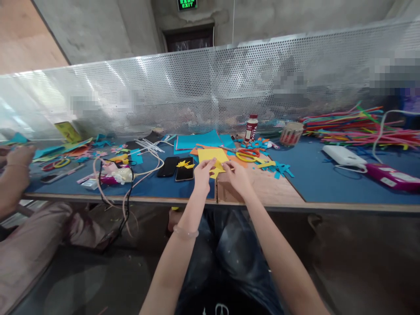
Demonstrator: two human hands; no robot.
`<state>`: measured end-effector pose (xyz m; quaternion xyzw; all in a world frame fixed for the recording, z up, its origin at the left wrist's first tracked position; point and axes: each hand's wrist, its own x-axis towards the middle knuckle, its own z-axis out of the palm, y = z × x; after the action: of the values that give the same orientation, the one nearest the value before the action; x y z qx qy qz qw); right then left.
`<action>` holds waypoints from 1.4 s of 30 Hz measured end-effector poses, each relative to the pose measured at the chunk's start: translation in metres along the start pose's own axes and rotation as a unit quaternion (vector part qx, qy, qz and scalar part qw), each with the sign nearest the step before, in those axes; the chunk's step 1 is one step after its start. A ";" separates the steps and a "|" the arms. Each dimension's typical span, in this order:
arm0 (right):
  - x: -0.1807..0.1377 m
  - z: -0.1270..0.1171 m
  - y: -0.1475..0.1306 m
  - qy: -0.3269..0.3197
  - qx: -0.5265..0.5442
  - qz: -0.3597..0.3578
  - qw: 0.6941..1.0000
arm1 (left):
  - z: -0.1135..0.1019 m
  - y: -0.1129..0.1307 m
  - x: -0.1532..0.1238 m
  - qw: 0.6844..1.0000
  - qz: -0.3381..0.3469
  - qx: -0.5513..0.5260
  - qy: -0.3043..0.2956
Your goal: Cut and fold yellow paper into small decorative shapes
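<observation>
My left hand and my right hand meet over the table's front edge, fingers closed in pinches on yellow paper between them. Just behind lies a flat yellow sheet; whether the pinched part belongs to it I cannot tell. To the left, yellow cut-paper pieces rest on a dark phone, with a second phone beside it. Scissors with orange and yellow handles lie to the right of the sheet, close to blue paper scraps.
Blue sheets and a red-capped bottle stand behind. Tangled cables hang off the front edge at left. Colourful pipe cleaners and a magenta device occupy the right. Another person's hand is far left. A perforated metal screen closes the back.
</observation>
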<state>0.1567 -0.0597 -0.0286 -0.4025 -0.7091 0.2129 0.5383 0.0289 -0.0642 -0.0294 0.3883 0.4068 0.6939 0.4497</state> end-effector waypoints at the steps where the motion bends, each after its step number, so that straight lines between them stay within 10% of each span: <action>1: 0.006 0.000 -0.001 0.002 0.000 0.001 1.000 | 0.004 0.001 0.003 1.000 -0.008 -0.005 -0.004; 6: 0.026 -0.005 0.000 -0.001 0.007 0.004 1.000 | 0.014 0.002 0.014 0.994 -0.046 -0.048 -0.088; 20: 0.014 0.000 0.016 0.018 -0.284 -0.207 0.936 | 0.003 -0.002 0.011 0.987 0.068 0.143 0.010; 42: 0.011 -0.011 0.010 0.078 -0.002 -0.005 0.997 | 0.008 -0.016 0.016 0.992 0.066 0.071 -0.081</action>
<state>0.1689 -0.0466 -0.0258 -0.4155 -0.6674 0.1774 0.5920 0.0369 -0.0431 -0.0386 0.5005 0.3908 0.6575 0.4056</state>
